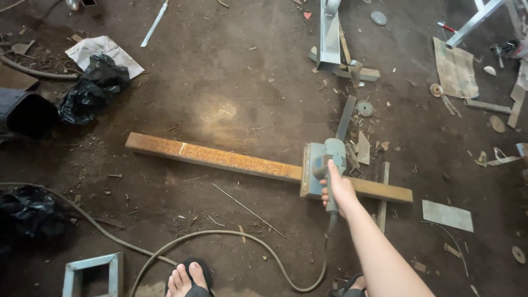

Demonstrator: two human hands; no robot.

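While the right hand (340, 190) gripped the grinder (322, 168) by its handle, the tool sat across a rusty bar (220, 158) lying left to right on the dirt floor (231, 82); no left hand showed.

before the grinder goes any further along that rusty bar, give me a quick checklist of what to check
1. Grip: right hand wraps the grinder handle, ok.
2. Second hand on the tool: left hand out of view, cannot tell.
3. Bar support: rusty bar lies on the dirt floor, unclamped, not ok.
4. Cord: cable loops by the feet, not ok.
5. Footwear: open sandal, bare toes, not ok.
6. Disc condition: hidden under the guard, cannot tell.
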